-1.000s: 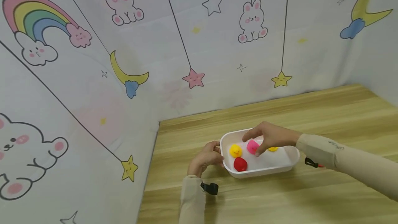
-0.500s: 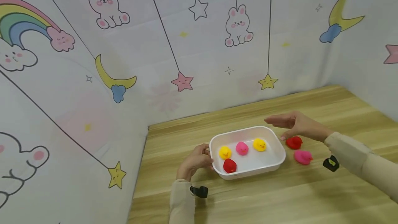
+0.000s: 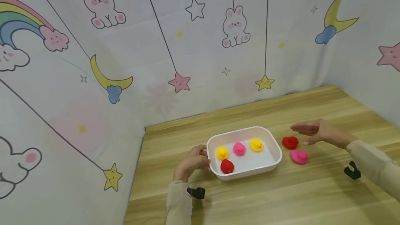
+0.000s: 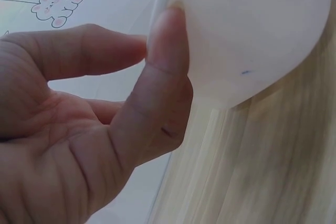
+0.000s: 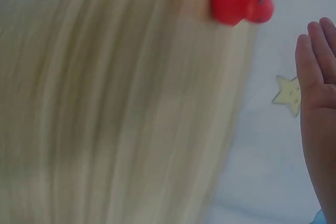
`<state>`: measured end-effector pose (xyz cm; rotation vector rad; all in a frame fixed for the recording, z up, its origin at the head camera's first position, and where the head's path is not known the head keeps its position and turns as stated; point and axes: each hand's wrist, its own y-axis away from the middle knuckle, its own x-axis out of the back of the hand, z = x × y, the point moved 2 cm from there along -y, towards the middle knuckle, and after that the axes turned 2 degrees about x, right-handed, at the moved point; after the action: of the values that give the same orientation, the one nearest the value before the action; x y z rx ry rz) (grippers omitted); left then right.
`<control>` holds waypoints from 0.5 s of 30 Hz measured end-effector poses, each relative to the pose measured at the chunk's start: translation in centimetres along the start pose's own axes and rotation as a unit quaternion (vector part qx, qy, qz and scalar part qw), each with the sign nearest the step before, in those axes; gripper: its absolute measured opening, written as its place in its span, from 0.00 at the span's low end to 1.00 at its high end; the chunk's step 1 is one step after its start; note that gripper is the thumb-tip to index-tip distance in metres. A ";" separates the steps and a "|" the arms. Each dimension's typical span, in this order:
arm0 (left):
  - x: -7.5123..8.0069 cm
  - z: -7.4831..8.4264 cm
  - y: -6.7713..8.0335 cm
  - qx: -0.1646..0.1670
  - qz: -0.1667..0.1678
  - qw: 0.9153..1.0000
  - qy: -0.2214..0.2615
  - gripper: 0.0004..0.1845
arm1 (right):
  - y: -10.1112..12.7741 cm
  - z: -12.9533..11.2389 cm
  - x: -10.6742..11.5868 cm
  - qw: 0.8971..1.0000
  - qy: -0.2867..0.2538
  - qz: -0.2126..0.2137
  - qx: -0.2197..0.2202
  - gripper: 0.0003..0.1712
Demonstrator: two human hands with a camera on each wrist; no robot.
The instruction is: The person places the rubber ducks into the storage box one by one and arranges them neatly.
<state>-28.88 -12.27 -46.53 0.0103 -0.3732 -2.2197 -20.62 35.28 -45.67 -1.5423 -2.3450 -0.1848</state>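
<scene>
A white plastic tray [image 3: 250,169] stands on the table. My left hand [image 3: 193,162] holds its left end; in the left wrist view the bent fingers [image 4: 167,40] meet at the rim. Inside the tray are a yellow rubber duck [image 3: 222,153] at the left, a red one [image 3: 227,166] in front of it, a pink one [image 3: 239,149] in the middle, and another yellow one [image 3: 256,145] further right. My right hand [image 3: 326,133] hovers with fingers extended, holding nothing, beside a red duck [image 3: 290,142] and a pink duck [image 3: 299,156] right of the tray.
The wooden table [image 3: 250,204] meets a printed cloth wall [image 3: 206,61] at the back and left. A black wrist device [image 3: 352,170] shows by the right sleeve, another [image 3: 196,193] by the left.
My right hand has moved out from over the tray to the right, past its edge, uncovering the ducks. The left hand stays at the tray's end. The head view has shifted right.
</scene>
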 end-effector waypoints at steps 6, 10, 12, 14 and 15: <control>0.3 -0.3 0.3 0.002 0.001 1.000 0.009 0.34 | -0.3 2.6 0.2 0.999 0.020 -0.013 -0.022 0.35; 0.3 -0.5 0.4 0.004 0.000 1.000 0.008 0.34 | -1.1 3.0 0.0 0.999 0.032 -0.041 -0.012 0.34; 0.3 -0.4 0.3 0.005 0.000 1.000 0.008 0.34 | -1.6 3.1 -0.1 0.998 0.036 -0.056 -0.005 0.34; 0.2 -0.3 0.3 0.003 -0.001 1.000 0.005 0.34 | -2.0 3.2 -0.2 0.997 0.035 -0.070 0.002 0.34; 0.2 -0.2 0.2 0.003 -0.001 1.000 0.004 0.34 | -2.2 3.3 -0.3 0.996 0.036 -0.075 0.005 0.34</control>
<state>-28.82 -12.66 -46.64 0.0228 -0.3749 -2.2191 -23.20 35.06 -48.65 -1.3311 -2.4015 -0.2594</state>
